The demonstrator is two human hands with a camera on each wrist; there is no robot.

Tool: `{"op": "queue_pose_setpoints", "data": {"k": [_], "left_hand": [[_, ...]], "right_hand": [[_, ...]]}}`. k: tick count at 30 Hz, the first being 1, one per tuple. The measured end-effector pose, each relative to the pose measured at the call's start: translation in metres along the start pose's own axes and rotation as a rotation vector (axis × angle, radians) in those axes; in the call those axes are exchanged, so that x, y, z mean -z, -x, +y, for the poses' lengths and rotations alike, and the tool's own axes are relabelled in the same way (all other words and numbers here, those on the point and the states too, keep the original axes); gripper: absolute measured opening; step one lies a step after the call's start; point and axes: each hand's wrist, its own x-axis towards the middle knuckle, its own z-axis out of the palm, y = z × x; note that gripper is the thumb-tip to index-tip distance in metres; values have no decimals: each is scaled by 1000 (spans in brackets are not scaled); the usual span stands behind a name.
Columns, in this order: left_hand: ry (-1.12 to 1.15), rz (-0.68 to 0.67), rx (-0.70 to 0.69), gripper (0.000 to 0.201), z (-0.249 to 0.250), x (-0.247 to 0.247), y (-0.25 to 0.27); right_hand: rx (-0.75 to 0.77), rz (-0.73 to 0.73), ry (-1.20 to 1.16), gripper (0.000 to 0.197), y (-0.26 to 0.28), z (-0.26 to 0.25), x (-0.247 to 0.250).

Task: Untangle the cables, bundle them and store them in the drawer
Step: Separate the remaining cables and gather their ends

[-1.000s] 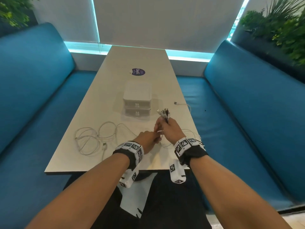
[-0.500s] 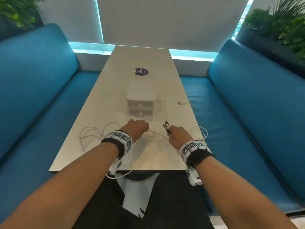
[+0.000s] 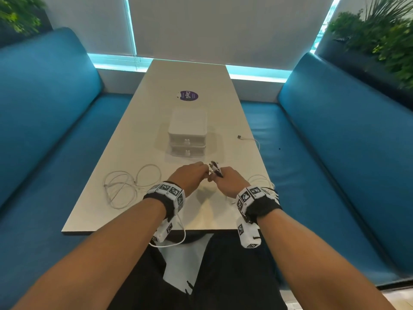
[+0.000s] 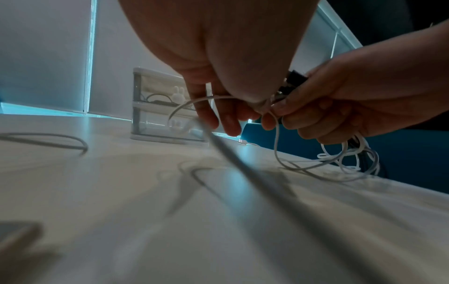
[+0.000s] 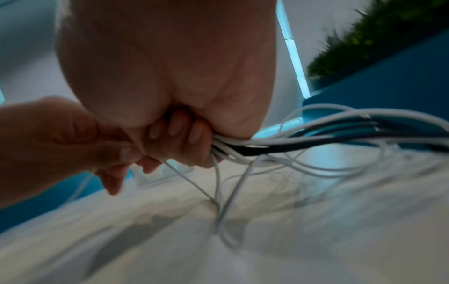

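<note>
My right hand [image 3: 225, 179] grips a bundle of white and black cables [image 5: 303, 142], their plug ends [image 3: 215, 167] sticking up out of the fist. My left hand [image 3: 190, 175] meets it and pinches one white cable [image 4: 264, 103] at the bundle. That cable trails left to loose white loops [image 3: 125, 186] on the table [image 3: 143, 130]. More loops [image 3: 261, 182] hang behind my right wrist. A small white two-drawer unit [image 3: 187, 133] stands just beyond the hands, both drawers closed.
A loose white cable with a USB plug [image 3: 240, 137] lies near the table's right edge. A purple sticker [image 3: 188, 95] sits further up the table. Blue benches [image 3: 335, 153] run along both sides, with plants [image 3: 380, 36] behind them.
The hands were together, then my left hand drew a cable out to the left. Now it has come back and meets my right hand at the bundle.
</note>
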Motion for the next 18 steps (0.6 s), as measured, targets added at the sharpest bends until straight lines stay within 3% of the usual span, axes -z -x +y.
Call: {"op": "queue_pose_setpoints", "data": {"k": [7, 14, 18], "left_hand": [[-34, -178, 159, 18, -28, 12, 11], [-46, -211, 164, 15, -1, 9, 10], [-25, -165, 158, 21, 12, 3, 3]], "right_hand": [[-134, 112, 500, 22, 4, 27, 1], [-96, 280, 330, 26, 5, 15, -9], [21, 157, 311, 31, 4, 9, -14]]}}
